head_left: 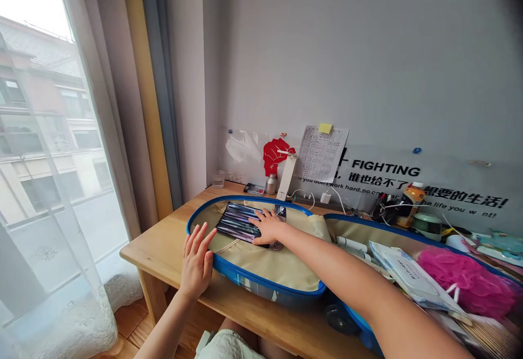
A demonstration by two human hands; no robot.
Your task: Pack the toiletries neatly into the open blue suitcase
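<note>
A blue-rimmed case like a small suitcase (281,272) lies unfolded on the desk, lined in beige cloth. In its left half is a flat dark pack (237,221) with several long, slim items side by side; their kind I cannot make out. My right hand (267,227) rests on the right end of this pack, fingers spread and flat. A small round clear item (277,245), partly hidden, is just below that hand. My left hand (198,261) is at the left rim of the case, fingers stretched out and holding nothing.
The case's right half holds white tubes (352,245), a white packet (408,272) and a pink mesh bath puff (466,280). Behind stand a white lamp (286,178), an orange-capped bottle (411,204) and charger cables. A curtain (134,75) hangs left of the wooden desk (163,244).
</note>
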